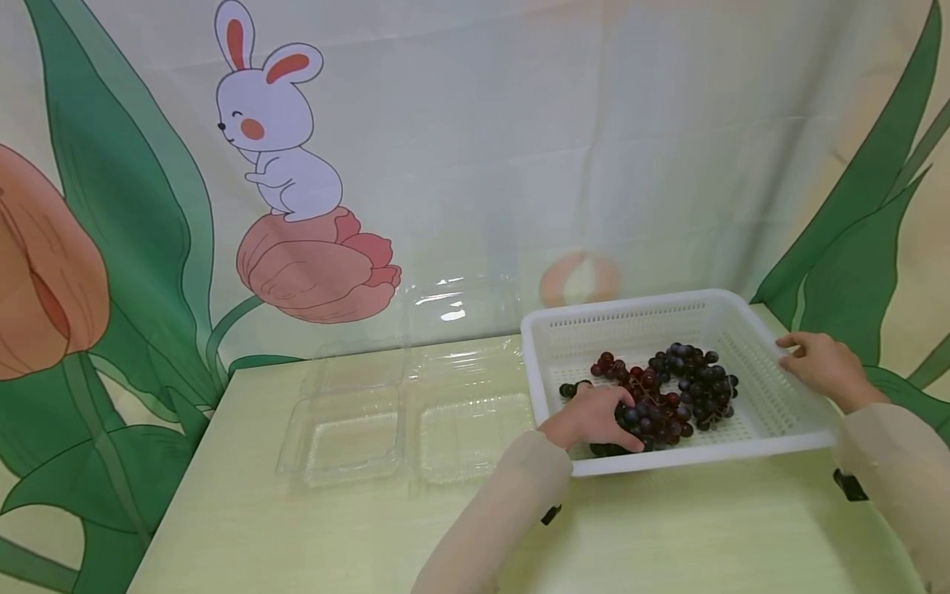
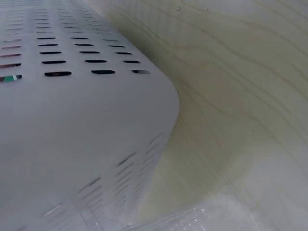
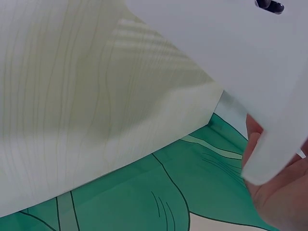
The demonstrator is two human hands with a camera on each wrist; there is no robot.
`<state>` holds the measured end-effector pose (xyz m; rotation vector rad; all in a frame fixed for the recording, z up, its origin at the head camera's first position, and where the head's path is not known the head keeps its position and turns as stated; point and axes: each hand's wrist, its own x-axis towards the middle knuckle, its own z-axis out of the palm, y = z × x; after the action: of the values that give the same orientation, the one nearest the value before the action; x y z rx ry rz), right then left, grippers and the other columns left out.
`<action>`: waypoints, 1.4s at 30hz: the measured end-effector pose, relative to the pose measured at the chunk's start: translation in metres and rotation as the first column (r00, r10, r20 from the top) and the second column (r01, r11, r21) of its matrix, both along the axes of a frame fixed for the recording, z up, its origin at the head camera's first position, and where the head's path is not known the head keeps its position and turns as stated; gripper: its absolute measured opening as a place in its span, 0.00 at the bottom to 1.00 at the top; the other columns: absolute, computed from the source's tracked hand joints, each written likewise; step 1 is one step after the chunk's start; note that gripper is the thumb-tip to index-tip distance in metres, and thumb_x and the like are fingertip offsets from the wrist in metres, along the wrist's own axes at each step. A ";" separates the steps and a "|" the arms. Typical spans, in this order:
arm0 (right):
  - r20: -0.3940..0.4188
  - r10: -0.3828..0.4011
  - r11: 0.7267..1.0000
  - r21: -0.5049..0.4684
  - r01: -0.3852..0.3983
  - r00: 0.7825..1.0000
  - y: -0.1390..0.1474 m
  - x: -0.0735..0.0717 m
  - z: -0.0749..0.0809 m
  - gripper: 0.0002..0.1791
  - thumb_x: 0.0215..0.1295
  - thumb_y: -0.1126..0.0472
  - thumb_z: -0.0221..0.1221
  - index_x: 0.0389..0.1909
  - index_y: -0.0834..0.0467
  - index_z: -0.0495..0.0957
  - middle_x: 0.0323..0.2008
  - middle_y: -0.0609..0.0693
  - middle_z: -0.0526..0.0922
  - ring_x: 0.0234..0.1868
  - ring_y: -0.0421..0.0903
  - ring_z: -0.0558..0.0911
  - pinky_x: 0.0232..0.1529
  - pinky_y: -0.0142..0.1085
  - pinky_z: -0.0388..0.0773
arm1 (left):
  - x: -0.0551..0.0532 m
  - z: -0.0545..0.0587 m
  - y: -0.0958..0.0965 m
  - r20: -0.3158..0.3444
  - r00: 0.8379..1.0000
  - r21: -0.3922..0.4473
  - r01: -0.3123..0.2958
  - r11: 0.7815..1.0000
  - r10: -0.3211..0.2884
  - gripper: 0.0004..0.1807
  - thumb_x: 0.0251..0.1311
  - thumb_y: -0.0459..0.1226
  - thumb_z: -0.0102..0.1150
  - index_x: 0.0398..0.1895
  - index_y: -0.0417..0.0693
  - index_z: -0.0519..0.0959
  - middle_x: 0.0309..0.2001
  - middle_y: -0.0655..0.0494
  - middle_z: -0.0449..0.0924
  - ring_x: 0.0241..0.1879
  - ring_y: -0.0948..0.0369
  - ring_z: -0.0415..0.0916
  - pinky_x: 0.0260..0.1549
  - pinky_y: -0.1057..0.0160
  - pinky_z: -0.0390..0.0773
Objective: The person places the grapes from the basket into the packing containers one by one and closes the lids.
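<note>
A white perforated plastic basket [image 1: 623, 309] sits at the right of the table, with dark blue and reddish grapes [image 1: 705, 384] inside. My left hand [image 1: 594, 415] reaches over its left side and holds a bunch of dark grapes [image 1: 646, 421], thumb toward me; some fingertips are hidden. At the basket's right rim, my right hand [image 1: 827, 367] grips the edge. The right wrist view shows fingers [image 3: 284, 197] around that rim. Only the outside of the slotted basket wall [image 2: 86, 110] fills the left wrist view; the left hand is out of that frame.
Two clear plastic clamshell boxes stand with lids raised left of the basket: one box [image 1: 349, 478] farther left, another box [image 1: 475, 478] close beside the basket. Behind the table [image 1: 297, 544] hangs a cloth [image 1: 475, 165] printed with tulips and a rabbit.
</note>
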<state>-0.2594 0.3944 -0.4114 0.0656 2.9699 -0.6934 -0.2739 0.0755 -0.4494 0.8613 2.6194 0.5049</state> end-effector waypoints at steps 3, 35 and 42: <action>-0.004 -0.002 1.000 0.002 0.002 1.000 0.000 0.000 0.000 0.25 0.62 0.57 0.48 0.54 0.69 0.63 0.47 0.74 0.69 0.41 0.65 0.73 0.28 0.41 0.70 | 0.000 0.001 0.001 -0.007 1.000 -0.018 0.002 1.000 -0.002 0.32 0.39 0.58 0.64 0.51 0.61 0.70 0.53 0.65 0.72 0.50 0.64 0.67 0.47 0.66 0.64; -0.008 -0.009 1.000 -0.014 0.009 1.000 0.000 -0.001 -0.001 0.24 0.62 0.57 0.48 0.54 0.70 0.63 0.46 0.74 0.70 0.39 0.62 0.74 0.26 0.39 0.70 | 0.000 -0.002 -0.001 0.079 0.992 0.080 0.088 0.993 -0.095 0.32 0.44 0.49 0.65 0.55 0.61 0.68 0.63 0.58 0.58 0.62 0.61 0.58 0.54 0.65 0.66; -0.008 -0.015 1.000 -0.016 0.015 1.000 0.000 0.000 -0.002 0.24 0.62 0.57 0.49 0.54 0.70 0.63 0.46 0.74 0.70 0.37 0.61 0.75 0.26 0.38 0.70 | -0.001 -0.005 0.001 0.033 0.989 0.011 0.147 0.989 -0.147 0.38 0.46 0.48 0.63 0.63 0.61 0.59 0.68 0.55 0.48 0.66 0.58 0.50 0.58 0.62 0.62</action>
<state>-0.2594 0.3944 -0.4131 0.0848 2.9739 -0.7207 -0.2746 0.0761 -0.4548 1.0302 2.5015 0.4865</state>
